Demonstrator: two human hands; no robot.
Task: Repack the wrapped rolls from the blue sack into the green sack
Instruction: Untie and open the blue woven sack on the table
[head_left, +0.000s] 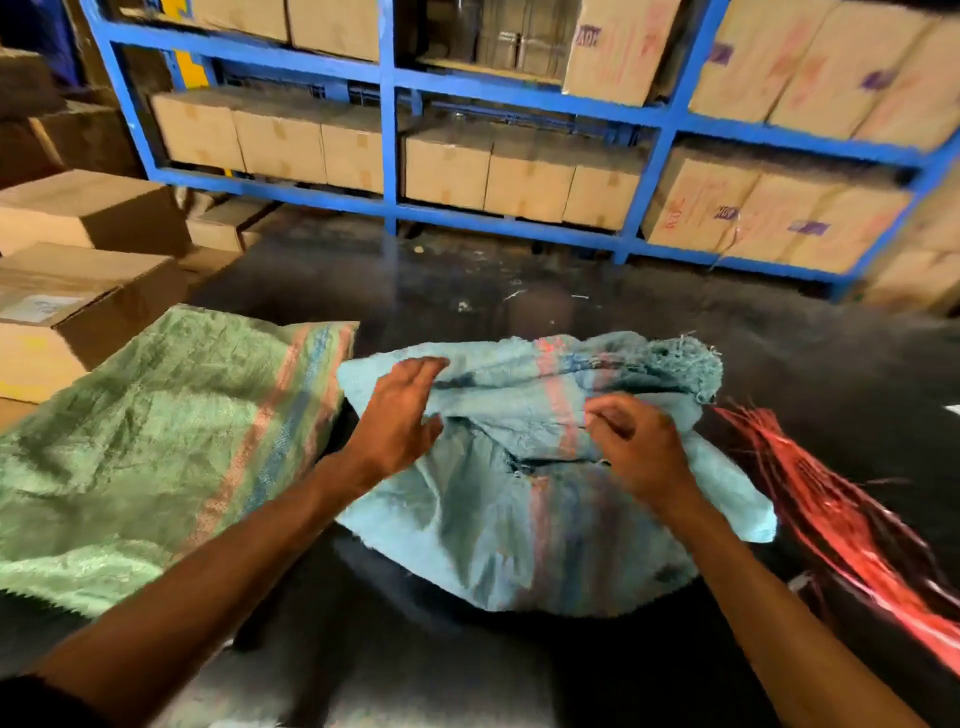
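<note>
1. Blue sack (519, 519) crumpled on the dark floor (519, 270), lower centre of view, bulging, with frayed mouth at upper right.
2. Left hand (400, 415) laid on the sack's upper left fold, fingers straight and close together, pressing the fabric.
3. Right hand (639, 447) on the sack's right side, fingers curled, pinching a gather of the blue fabric near its red stripe.
4. No rolls in sight; sack contents hidden by the cloth.
5. Green sack (145, 452) flat on the floor just left of the blue sack, edges touching or nearly so near the left wrist; striped band along its right side.
6. Red strands (841, 519) spread on the floor right of the blue sack, beside the right forearm.
7. Cardboard boxes (78, 260) stacked at far left, behind the green sack.
8. Blue rack (387, 130) across the back, shelves filled with more cartons.
</note>
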